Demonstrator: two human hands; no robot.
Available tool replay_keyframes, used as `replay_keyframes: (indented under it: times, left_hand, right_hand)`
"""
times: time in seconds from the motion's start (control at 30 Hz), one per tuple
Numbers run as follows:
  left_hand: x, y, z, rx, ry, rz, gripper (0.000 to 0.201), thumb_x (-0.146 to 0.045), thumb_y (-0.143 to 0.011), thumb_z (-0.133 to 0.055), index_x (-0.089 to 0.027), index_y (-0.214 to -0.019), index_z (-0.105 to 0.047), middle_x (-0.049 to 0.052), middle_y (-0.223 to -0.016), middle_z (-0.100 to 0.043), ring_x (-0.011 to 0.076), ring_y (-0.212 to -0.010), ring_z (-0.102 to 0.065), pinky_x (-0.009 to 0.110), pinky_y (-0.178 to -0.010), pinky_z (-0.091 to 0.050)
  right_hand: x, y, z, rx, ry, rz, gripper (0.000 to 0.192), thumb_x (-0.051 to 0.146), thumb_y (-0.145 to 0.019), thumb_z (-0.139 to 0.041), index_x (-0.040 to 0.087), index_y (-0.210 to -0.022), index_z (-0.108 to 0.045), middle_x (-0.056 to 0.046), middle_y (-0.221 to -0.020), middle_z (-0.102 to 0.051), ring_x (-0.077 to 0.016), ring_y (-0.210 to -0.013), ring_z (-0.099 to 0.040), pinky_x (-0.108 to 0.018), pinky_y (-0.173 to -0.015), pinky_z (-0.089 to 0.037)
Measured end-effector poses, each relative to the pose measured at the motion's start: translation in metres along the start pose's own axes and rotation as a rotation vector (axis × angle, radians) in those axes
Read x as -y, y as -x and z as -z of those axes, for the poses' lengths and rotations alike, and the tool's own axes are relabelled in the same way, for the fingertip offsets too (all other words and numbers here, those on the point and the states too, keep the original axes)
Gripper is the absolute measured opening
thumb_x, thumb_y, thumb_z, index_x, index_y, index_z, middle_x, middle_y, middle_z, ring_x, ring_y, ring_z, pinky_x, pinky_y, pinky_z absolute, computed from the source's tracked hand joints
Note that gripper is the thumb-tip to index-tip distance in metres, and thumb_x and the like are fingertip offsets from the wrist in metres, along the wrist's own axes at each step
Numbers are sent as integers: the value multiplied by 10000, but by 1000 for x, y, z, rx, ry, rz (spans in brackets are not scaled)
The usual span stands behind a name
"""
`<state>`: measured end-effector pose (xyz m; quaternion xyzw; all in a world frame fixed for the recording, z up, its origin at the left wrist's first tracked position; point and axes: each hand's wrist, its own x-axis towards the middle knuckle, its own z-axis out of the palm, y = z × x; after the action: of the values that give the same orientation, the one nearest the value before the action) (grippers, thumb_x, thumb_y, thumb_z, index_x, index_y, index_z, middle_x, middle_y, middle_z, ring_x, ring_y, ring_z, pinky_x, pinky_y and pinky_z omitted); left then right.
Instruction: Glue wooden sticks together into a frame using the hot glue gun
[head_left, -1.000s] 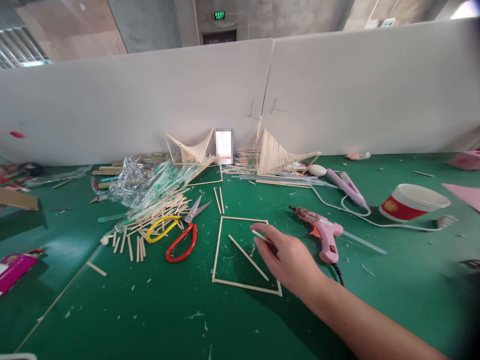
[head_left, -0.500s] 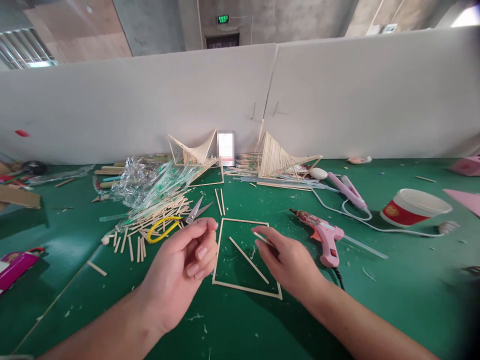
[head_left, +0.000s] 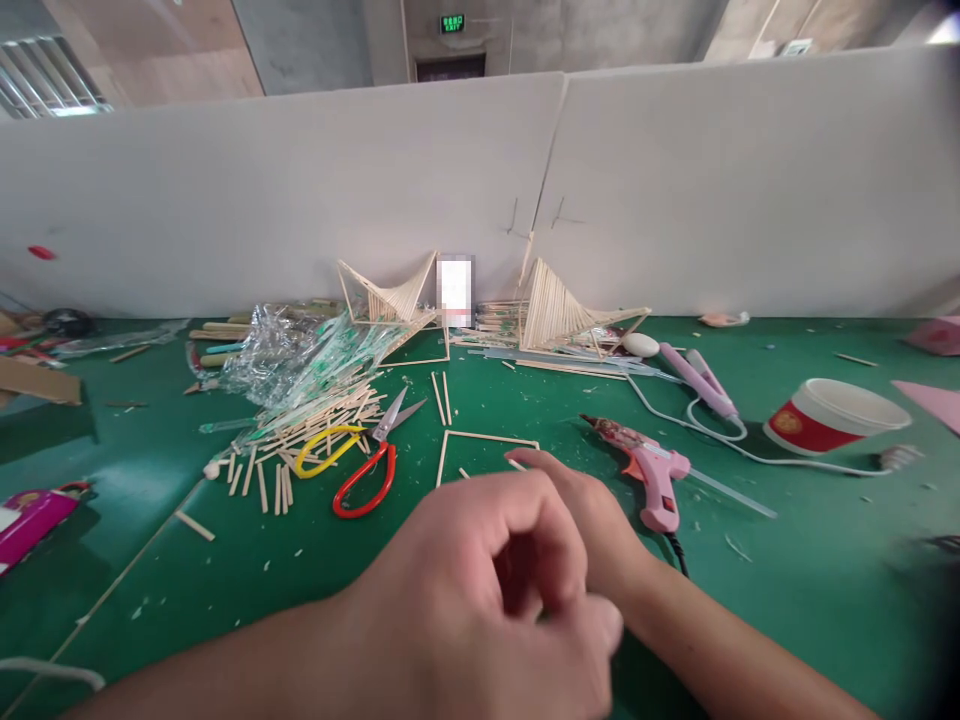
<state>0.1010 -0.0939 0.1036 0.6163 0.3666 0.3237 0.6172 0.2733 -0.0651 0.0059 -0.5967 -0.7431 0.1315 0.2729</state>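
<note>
**Hands crowd over a stick frame on the green table**

Nearest the camera, the left hand (head_left: 487,590) is raised close to the lens, fingers curled in loosely; nothing shows inside it, so I cannot tell if it holds anything. It blocks most of what lies behind. Just past it, the right hand (head_left: 592,520) reaches in from the right, fingertips at the short stick (head_left: 516,464) inside the stick frame (head_left: 487,437). Whether it pinches that stick or only touches it I cannot tell, the grip is hidden. The frame lies flat on the table (head_left: 787,580), only its far edge and corners in view.

Left of the frame lie the scissors (head_left: 371,460), red and yellow handles, blades open, beside a loose pile of sticks (head_left: 315,420), both near, probably for quick reach. Right of the frame rests the pink glue gun (head_left: 645,465) on its side, nozzle pointing left, cord trailing toward the camera.

Further back: crumpled plastic wrap (head_left: 292,355), a paper cup (head_left: 832,415) tipped on its side, and two finished stick models (head_left: 555,310) standing against the white partition (head_left: 300,200).
</note>
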Motion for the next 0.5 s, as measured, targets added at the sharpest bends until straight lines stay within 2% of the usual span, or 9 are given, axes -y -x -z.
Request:
replay_keyframes:
  times: [0.07,0.13,0.2,0.4,0.5]
  left_hand:
    - [7,-12,8,131,199,53,112,-92,-671,-607,-175,-684,-533,-5,-734,-562,66,-528,-428,195,-485,-353]
    - [17,-23,19,112,410,56,38,-135,-725,-597,-161,-744,-578,-34,-633,-487,44,-465,-389,177,-450,-315]
    - [27,-32,30,97,562,59,70,-135,-751,-595,-158,-817,-606,-30,-687,-503,28,-465,-369,163,-439,-295]
    - [40,-38,43,59,704,54,10,-144,-770,-631,-140,-778,-637,-41,-644,-485,21,-471,-381,150,-452,-320]
    - [43,-39,44,-4,725,42,65,-192,-774,-682,-133,-795,-666,-45,-641,-516,7,-444,-369,141,-440,-312]
  right_hand:
    - [-1,0,0,3,-5,14,296,246,-890,-433,208,-1108,-629,-44,-746,-742,-201,-657,-700,-278,-560,-483]
    - [-2,1,-1,-11,-2,22,298,267,-889,-439,203,-1110,-627,-19,-673,-712,-193,-598,-673,-275,-533,-461]
    - [-3,1,-2,-27,6,26,310,290,-896,-442,190,-1126,-625,-2,-609,-673,-184,-544,-635,-276,-515,-432]
    - [-3,3,-3,-38,-1,30,315,305,-907,-434,183,-1126,-627,23,-557,-626,-157,-485,-571,-266,-493,-394]
    - [-2,3,-2,-33,-3,27,315,310,-909,-432,184,-1121,-627,27,-546,-615,-157,-475,-561,-267,-481,-381]
